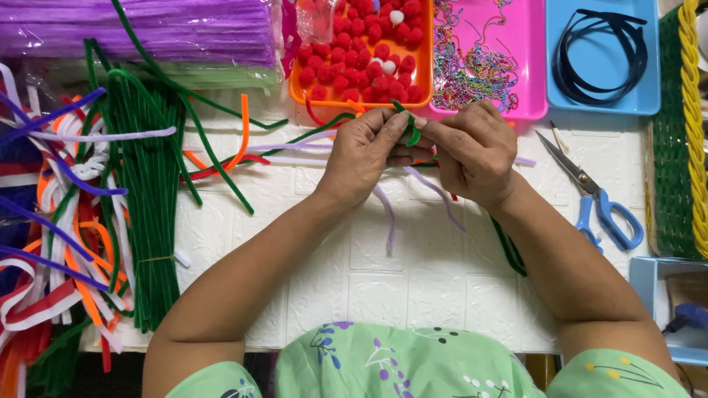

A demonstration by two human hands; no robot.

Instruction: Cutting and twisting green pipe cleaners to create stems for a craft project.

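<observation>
Now both hands, left hand & right hand, pinch green pipe cleaner

Two hands were seen, a left hand and a right hand. Three trays were counted: one orange tray, one pink tray, one blue tray. One pair of scissors and one green bundle were counted. The red pompoms were too many to be counted.

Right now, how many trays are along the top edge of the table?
3: orange tray of red pompoms, pink tray of beaded chains beside it, blue tray with black headbands rightmost. Others may lie outside view.
</observation>
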